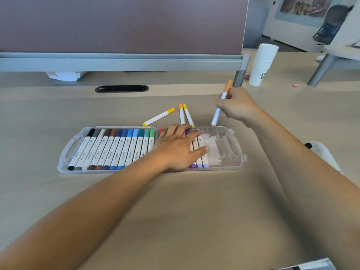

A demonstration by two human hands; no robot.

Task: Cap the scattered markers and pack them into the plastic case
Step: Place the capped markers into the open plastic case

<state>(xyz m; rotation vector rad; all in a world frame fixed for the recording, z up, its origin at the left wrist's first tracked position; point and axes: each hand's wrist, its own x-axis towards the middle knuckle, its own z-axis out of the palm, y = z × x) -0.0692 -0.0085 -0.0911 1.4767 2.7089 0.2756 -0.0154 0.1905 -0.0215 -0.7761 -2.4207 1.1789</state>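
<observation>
A clear plastic case [236, 151] lies on the desk, filled from the left with several capped markers [115, 151] in black, brown, blue and green. My left hand [179, 148] lies flat with straight fingers over the markers in the case's middle, beside purple ones. My right hand [238, 107] grips an orange marker [222, 103], tilted, its lower end just above the case's far right edge. Three loose markers lie behind the case: a yellow one [158, 116], an orange-capped one [181, 114] and another yellow one [188, 114].
A stack of white paper cups [263, 64] stands at the back right by the partition post [240, 75]. A cable slot [121, 88] sits in the desk behind the case. The case's right end holds no markers.
</observation>
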